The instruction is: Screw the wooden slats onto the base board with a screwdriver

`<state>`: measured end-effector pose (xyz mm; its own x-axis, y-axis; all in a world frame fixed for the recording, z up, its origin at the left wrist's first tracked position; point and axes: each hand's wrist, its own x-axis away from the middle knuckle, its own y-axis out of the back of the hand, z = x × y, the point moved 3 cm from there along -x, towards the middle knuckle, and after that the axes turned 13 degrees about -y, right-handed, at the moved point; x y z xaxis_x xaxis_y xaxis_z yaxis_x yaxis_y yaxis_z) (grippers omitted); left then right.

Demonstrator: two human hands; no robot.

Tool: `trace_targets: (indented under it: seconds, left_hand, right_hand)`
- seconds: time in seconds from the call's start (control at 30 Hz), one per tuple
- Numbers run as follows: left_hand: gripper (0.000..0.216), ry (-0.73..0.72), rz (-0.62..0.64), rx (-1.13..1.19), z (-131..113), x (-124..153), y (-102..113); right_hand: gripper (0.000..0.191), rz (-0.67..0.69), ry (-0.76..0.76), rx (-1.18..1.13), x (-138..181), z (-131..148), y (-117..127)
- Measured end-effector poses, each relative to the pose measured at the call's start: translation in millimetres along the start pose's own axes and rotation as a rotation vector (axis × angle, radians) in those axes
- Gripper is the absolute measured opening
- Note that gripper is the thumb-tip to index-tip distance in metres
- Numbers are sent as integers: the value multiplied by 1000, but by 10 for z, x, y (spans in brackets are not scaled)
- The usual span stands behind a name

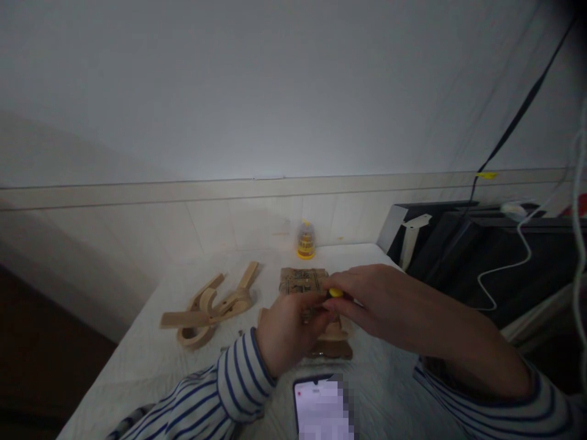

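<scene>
My right hand [373,299] is closed in a pinch round a small yellow-handled screwdriver [336,293]; only its yellow end shows clearly. Fingers curled, my left hand [284,330] meets the right one at the middle of the table, and what it holds is hidden. Under and behind both hands lies a brown printed packet [302,277]. A pale wooden piece [337,332] shows just below the fingers, partly covered. To the left rests a group of wooden parts [208,315], with curved and flat bars.
A smartphone [318,406] lies in front of my hands. A clear case with a yellow base [306,243] stands near the wall. The table has a white cover [137,354]. Dark panels [458,263] and a white cable [523,235] are on the right.
</scene>
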<state>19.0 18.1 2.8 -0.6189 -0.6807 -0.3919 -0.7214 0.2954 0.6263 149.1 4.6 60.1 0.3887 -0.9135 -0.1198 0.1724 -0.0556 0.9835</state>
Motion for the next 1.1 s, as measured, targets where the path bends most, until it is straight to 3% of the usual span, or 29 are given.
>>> trace_targets:
  seconds: [0.17, 0.53, 0.77, 1.1]
  left_hand:
    - [19, 75, -64, -146, 18, 23, 8]
    - [20, 88, -42, -157, 33, 35, 15]
    - [20, 65, 9, -100, 62, 19, 26]
    - [16, 24, 42, -5, 39, 5, 45]
  right_hand:
    - [18, -5, -6, 3, 18, -9, -2]
    - [13, 26, 79, -114, 55, -1, 69]
    - [15, 65, 61, -95, 11, -8, 0]
    - [15, 0, 40, 9, 31, 28, 10]
